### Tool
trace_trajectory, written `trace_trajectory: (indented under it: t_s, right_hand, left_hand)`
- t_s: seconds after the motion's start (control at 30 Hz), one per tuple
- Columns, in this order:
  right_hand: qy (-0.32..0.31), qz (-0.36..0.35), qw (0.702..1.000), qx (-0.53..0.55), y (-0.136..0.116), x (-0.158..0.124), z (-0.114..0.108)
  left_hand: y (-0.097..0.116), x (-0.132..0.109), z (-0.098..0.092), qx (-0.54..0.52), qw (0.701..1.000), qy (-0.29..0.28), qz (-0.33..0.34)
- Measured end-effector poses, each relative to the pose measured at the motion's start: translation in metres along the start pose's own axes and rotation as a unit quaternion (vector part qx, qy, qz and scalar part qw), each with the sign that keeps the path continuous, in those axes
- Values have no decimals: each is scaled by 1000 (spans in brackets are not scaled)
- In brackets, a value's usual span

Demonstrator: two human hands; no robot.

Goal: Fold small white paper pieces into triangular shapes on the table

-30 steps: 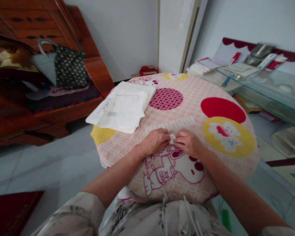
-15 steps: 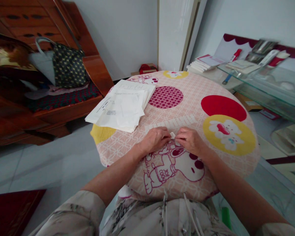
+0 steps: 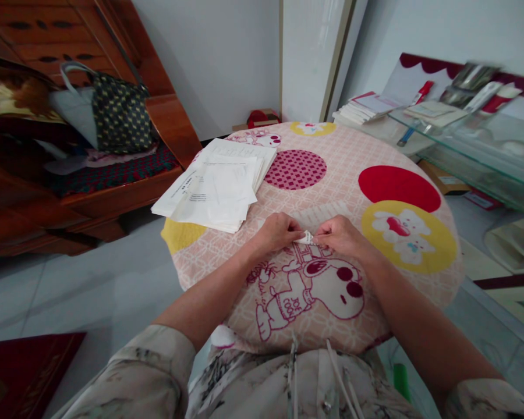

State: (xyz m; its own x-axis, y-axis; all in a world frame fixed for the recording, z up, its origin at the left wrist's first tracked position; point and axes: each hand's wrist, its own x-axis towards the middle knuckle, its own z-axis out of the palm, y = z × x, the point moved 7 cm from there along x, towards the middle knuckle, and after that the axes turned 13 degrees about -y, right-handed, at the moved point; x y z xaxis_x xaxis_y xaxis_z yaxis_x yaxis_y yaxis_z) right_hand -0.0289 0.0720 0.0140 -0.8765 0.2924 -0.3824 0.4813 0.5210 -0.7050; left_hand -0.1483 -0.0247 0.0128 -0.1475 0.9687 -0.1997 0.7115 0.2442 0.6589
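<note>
My left hand (image 3: pixel 277 231) and my right hand (image 3: pixel 340 235) meet over the middle of a round table (image 3: pixel 419 291) covered with a pink cartoon-print cloth. Both are closed in a pinch on a small folded piece of white paper (image 3: pixel 306 237) held between their fingertips, just above the cloth. A stack of white printed paper sheets (image 3: pixel 218 189) lies on the table to the left of my hands, well apart from them.
A wooden bench (image 3: pixel 113 192) with a dark patterned handbag (image 3: pixel 117 113) stands at the left. A glass shelf (image 3: pixel 475 151) with books and bottles is at the right. A red mat (image 3: pixel 21 372) lies on the tiled floor at the lower left.
Both hands have shifted slightly away from me across the cloth, still pinching the small paper. The paper now lies flatter between the fingertips.
</note>
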Motion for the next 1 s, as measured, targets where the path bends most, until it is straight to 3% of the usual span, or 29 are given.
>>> trace_trajectory:
  t_s: [0.13, 0.3, 0.5, 0.73, 1.0]
  right_hand:
    - [-50, 48, 996, 52, 7, 2, 3]
    - [-31, 53, 994, 96, 12, 0, 7]
    - [-3, 55, 997, 60, 4, -8, 9]
    - [-45, 71, 996, 28, 4, -9, 15]
    - [-10, 8, 999, -40, 1, -6, 9]
  left_hand:
    - [-1, 2, 0, 7, 1000, 10, -6]
    - [1, -2, 2, 2, 1000, 21, 16]
    - [5, -6, 4, 15, 999, 25, 27]
    - [5, -4, 4, 35, 999, 12, 10]
    - [3, 0, 4, 24, 1000, 9, -12]
